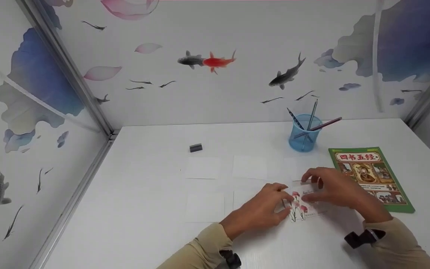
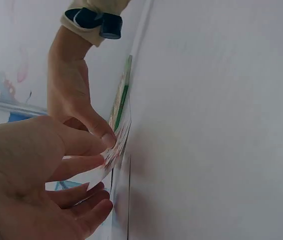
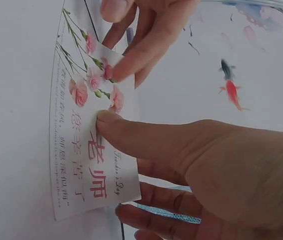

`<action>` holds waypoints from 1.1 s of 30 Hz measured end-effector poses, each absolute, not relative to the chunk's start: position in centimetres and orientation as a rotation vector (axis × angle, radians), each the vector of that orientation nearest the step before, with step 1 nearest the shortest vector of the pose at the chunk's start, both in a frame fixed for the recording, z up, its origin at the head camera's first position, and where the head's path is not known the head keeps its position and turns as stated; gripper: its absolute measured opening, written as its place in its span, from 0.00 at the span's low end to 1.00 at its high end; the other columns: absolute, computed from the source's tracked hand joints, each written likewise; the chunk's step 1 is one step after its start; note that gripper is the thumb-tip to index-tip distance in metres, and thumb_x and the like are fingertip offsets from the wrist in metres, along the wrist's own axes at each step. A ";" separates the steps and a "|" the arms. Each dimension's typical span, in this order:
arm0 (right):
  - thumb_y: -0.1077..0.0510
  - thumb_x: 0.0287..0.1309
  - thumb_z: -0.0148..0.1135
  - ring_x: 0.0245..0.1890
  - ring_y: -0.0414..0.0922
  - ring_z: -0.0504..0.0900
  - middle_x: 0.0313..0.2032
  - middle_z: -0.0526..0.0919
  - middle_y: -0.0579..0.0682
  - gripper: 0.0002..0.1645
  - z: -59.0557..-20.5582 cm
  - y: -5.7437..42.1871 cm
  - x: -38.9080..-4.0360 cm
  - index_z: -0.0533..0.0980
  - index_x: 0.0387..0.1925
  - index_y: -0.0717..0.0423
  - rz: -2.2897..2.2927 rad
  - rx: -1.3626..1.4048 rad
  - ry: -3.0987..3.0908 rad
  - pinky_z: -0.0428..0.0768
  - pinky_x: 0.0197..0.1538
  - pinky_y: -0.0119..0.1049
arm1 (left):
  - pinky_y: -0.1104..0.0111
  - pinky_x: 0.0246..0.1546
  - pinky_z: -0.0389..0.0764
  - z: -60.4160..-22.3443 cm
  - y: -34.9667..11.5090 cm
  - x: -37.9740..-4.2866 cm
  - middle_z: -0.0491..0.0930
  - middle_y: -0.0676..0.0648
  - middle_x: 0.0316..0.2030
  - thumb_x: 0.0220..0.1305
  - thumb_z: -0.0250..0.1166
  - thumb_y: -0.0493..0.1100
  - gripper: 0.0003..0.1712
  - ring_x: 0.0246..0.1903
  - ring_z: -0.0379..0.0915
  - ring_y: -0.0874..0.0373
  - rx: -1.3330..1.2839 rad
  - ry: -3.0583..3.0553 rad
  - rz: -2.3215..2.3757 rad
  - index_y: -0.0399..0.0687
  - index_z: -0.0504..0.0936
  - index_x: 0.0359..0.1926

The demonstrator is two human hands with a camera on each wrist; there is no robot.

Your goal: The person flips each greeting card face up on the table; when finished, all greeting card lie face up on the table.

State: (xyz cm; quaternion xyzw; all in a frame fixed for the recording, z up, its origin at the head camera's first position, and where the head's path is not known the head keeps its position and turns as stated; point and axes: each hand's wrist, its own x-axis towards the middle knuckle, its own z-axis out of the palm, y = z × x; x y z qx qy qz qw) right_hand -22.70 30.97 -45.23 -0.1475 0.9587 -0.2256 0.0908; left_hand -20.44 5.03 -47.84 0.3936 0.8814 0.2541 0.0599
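1. Our right hand [image 1: 334, 188] is pinching the card [image 3: 79, 130], thumb on its face; our left hand [image 1: 261, 207] is pinching the flower end.
2. We're guessing light, fairly stiff, crease-prone paper, so the edges are looking like the best grip.
3. It's sitting tilted at the table [image 1: 133, 194], long axis running left to right, blooms pointing away from us.
4. The green-edged book [image 1: 368, 173] is lying just to the right.

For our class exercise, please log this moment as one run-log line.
left hand: touching flower-printed card | right hand: pinching same card | near right hand: green-bordered book | farther back: blue cup
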 end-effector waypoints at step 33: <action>0.37 0.60 0.80 0.46 0.43 0.80 0.46 0.85 0.43 0.24 -44.6 23.8 -23.3 0.86 0.52 0.42 -0.635 -0.577 2.747 0.83 0.50 0.43 | 0.53 0.81 0.67 -46.5 -6.7 -22.9 0.71 0.48 0.78 0.67 0.77 0.62 0.39 0.80 0.62 0.51 1.068 2.597 0.643 0.60 0.78 0.75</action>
